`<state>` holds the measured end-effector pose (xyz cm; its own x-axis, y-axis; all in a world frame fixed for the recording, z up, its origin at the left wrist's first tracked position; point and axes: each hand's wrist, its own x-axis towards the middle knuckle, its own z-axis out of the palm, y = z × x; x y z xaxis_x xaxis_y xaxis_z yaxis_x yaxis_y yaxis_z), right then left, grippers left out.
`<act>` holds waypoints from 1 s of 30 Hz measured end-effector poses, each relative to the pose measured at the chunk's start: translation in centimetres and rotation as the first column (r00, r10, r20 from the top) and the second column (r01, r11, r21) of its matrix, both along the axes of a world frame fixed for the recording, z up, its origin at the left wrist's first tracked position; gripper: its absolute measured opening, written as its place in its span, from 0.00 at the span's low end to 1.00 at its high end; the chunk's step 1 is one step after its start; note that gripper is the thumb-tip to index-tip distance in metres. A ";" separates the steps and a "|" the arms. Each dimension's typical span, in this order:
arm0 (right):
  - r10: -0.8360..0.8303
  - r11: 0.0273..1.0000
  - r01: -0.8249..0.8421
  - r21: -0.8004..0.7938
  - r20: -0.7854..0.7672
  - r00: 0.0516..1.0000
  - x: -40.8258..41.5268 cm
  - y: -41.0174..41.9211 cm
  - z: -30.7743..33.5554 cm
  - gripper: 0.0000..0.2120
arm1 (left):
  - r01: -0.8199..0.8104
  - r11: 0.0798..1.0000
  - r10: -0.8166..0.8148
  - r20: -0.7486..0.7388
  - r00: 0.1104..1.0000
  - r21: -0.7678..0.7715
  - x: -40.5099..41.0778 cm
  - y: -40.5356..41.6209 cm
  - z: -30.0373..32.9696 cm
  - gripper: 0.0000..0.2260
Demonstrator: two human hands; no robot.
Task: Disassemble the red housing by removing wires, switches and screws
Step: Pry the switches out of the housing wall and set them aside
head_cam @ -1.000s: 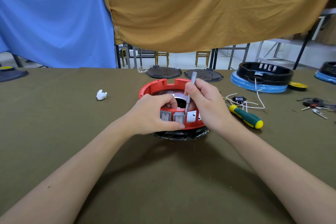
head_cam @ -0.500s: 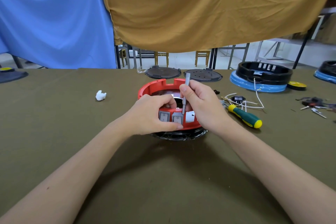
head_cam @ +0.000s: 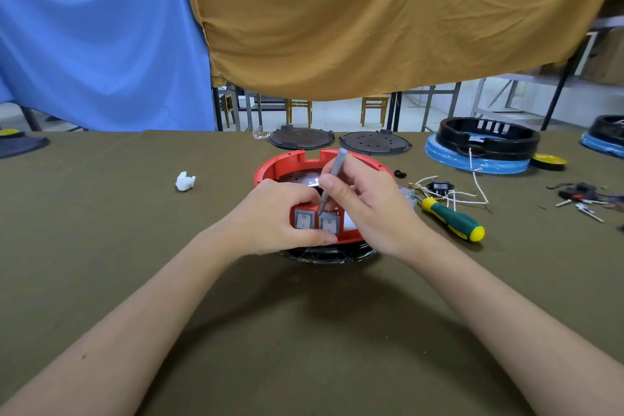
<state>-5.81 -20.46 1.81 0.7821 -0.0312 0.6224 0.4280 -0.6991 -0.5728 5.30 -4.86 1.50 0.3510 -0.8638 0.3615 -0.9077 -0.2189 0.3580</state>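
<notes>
The round red housing [head_cam: 293, 162] sits on a black base [head_cam: 324, 253] in the middle of the olive table. Two grey rocker switches [head_cam: 317, 221] are set in its near wall. My left hand [head_cam: 273, 216] grips that near wall, thumb under the switches and fingers over the rim. My right hand [head_cam: 368, 203] holds a thin grey screwdriver [head_cam: 332, 181], tilted, with its tip at the top edge of the right switch. Loose white wires [head_cam: 449, 192] with a small black part lie to the right.
A green and yellow screwdriver [head_cam: 454, 219] lies right of the housing. Two dark round lids [head_cam: 302, 138] rest at the far edge. A black ring on a blue base [head_cam: 486, 145] stands at the back right. A white scrap [head_cam: 185, 181] lies at left. Small connectors [head_cam: 580, 199] lie far right.
My right hand has shifted the grey screwdriver slightly left and lower, its tip now at the top of the right switch. My left hand keeps its grip on the housing.
</notes>
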 end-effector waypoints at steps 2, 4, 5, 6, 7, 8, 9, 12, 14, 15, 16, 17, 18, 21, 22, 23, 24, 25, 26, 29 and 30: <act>-0.050 0.995 0.051 -0.088 0.012 0.999 0.1 0.0 0.2 0.09 | -0.003 1.000 0.003 -0.002 1.000 0.003 -0.1 0.0 0.0 0.23; -0.071 0.990 0.070 -0.124 -0.009 0.997 0.3 0.3 0.5 0.12 | -0.014 1.000 0.014 0.006 1.000 0.008 -0.2 -0.1 0.1 0.23; -0.076 0.989 0.071 -0.127 -0.035 0.996 0.4 0.4 0.8 0.12 | -0.018 1.000 0.018 0.002 1.000 0.011 -0.2 -0.1 0.1 0.23; -0.082 0.990 0.074 -0.124 -0.064 0.995 0.6 0.4 1.0 0.12 | -0.022 1.000 0.022 -0.003 1.000 0.012 -0.2 -0.2 0.1 0.23; -0.093 0.989 0.082 -0.121 -0.090 0.992 0.9 0.5 1.3 0.12 | -0.026 1.000 0.026 -0.004 1.000 0.010 -0.2 -0.2 0.1 0.24; -0.105 0.989 0.091 -0.118 -0.117 0.988 1.1 0.6 1.7 0.14 | -0.032 0.999 0.032 -0.003 0.999 0.009 -0.3 -0.2 0.1 0.24; -0.117 0.988 0.100 -0.121 -0.145 0.982 1.4 0.7 2.0 0.15 | -0.037 0.999 0.037 -0.003 0.999 0.008 -0.3 -0.2 0.0 0.24; -0.145 0.978 0.111 -0.179 -0.192 0.971 2.1 0.9 2.6 0.18 | -0.036 0.999 0.037 -0.016 0.999 0.009 -0.4 -0.3 0.0 0.22; -0.143 0.977 0.103 -0.187 -0.216 0.966 2.4 0.9 2.8 0.18 | -0.032 0.999 0.032 -0.014 0.999 0.013 -0.5 -0.4 0.0 0.22; -0.134 0.980 0.097 -0.173 -0.221 0.966 2.4 0.9 2.7 0.18 | -0.029 1.000 0.029 -0.009 1.000 0.013 -0.5 -0.4 0.0 0.22; -0.119 0.986 0.089 -0.142 -0.217 0.969 2.3 0.9 2.6 0.17 | -0.025 1.000 0.025 -0.005 1.000 0.011 -0.6 -0.5 0.0 0.21; -0.096 0.993 0.079 -0.092 -0.202 0.975 2.1 0.8 2.3 0.17 | -0.021 1.000 0.021 -0.002 1.000 0.008 -0.6 -0.5 0.0 0.20; -0.070 0.997 0.065 -0.037 -0.177 0.982 1.9 0.6 1.9 0.16 | -0.015 1.000 0.015 0.000 1.000 0.004 -0.6 -0.4 0.0 0.19; -0.020 1.000 0.022 0.019 -0.083 0.996 0.8 0.0 1.0 0.12 | 0.001 1.000 -0.001 -0.006 1.000 0.002 -0.5 -0.4 0.1 0.20; -0.005 1.000 0.006 0.017 -0.067 0.998 0.5 -0.1 0.8 0.11 | 0.003 1.000 -0.003 -0.003 1.000 0.004 -0.5 -0.4 0.1 0.22; 0.010 1.000 -0.009 0.015 -0.059 0.998 0.3 -0.2 0.7 0.10 | 0.004 1.000 -0.004 0.001 1.000 0.006 -0.5 -0.4 0.1 0.23; 0.015 1.000 -0.014 0.005 -0.054 0.998 0.3 -0.2 0.7 0.09 | 0.005 1.000 -0.005 -0.001 1.000 0.005 -0.5 -0.3 0.1 0.24; 0.010 1.000 -0.010 -0.013 -0.050 0.999 0.3 -0.2 0.8 0.09 | 0.007 1.000 -0.007 -0.008 1.000 0.002 -0.5 -0.3 0.1 0.24; 0.002 1.000 -0.004 -0.031 -0.049 0.999 0.3 -0.1 0.8 0.10 | 0.010 1.000 -0.010 -0.016 1.000 -0.004 -0.6 -0.3 0.1 0.23; 0.006 1.000 -0.008 -0.026 -0.064 0.998 0.5 -0.1 0.7 0.11 | 0.024 0.999 -0.025 -0.013 1.000 -0.026 -0.5 -0.4 0.0 0.18; 0.003 0.999 -0.006 -0.034 -0.074 0.997 0.5 -0.1 0.6 0.11 | 0.026 0.999 -0.026 -0.002 1.000 -0.028 -0.5 -0.4 0.0 0.16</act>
<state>-5.35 -20.51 2.44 0.8261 -0.0072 0.5634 0.3887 -0.7168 -0.5790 4.83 -5.28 1.52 0.3295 -0.8621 0.3849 -0.9120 -0.1852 0.3660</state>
